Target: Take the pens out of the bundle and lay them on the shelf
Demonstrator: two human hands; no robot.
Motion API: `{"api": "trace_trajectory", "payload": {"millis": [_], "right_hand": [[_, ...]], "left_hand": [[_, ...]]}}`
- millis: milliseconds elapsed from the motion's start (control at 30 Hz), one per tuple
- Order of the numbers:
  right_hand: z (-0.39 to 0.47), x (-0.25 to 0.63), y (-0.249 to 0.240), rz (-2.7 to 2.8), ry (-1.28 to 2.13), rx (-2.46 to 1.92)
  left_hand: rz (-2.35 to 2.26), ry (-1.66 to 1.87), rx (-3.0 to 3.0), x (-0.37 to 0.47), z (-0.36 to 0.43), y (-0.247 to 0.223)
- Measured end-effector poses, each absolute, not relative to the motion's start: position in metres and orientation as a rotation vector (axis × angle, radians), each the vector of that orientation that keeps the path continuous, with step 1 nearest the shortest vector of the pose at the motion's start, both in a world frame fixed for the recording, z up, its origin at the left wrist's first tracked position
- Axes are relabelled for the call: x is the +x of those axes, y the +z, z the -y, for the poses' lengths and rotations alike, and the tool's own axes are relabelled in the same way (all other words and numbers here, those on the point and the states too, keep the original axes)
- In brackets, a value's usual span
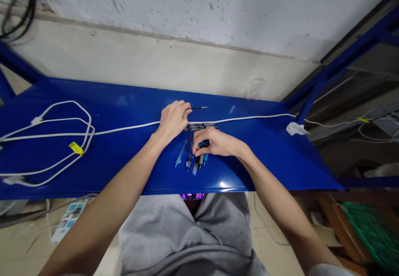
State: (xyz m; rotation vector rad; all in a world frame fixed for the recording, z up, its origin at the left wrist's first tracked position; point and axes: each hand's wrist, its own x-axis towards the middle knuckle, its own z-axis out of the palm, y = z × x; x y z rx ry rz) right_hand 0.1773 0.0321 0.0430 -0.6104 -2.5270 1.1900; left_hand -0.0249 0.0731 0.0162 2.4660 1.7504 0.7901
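Observation:
My left hand point(174, 118) is closed on a thin dark pen refill point(198, 108), whose pale tip points right. Just to its right and nearer to me, my right hand point(212, 141) is bent over the blue shelf, its fingers closed around a dark blue pen part point(203, 144). Between the two hands, several dark refills point(202, 126) lie side by side beside the white cable. Below my right hand are several pen parts, among them a clear barrel with a light blue end point(180, 155) and a teal piece point(205, 158). My fingers hide some of them.
A white cable point(131, 127) runs across the blue shelf point(124, 163) and loops at the left, with a yellow tag point(76, 148). Crumpled white tissue point(296, 129) lies at the right end. A wall stands behind; blue frame posts flank the shelf.

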Motion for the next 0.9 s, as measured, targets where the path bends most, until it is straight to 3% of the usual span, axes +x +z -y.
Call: {"api": "trace_trajectory", "payload": {"millis": [200,433,900], "right_hand": [[-0.024,0.186,0.057,2.347,1.073,-0.782],[0.020,0.208,0.039,2.001,0.613,-1.426],[0.022,0.204,0.031,1.951,0.789,-1.566]], "left_hand": [[-1.738,0.818,2.478,-0.025,-0.075,0.015],[-1.696,0.800,2.502,-0.018,-0.071,0.017],[-1.634,0.817,2.530,-0.013,-0.064,0.024]]}}
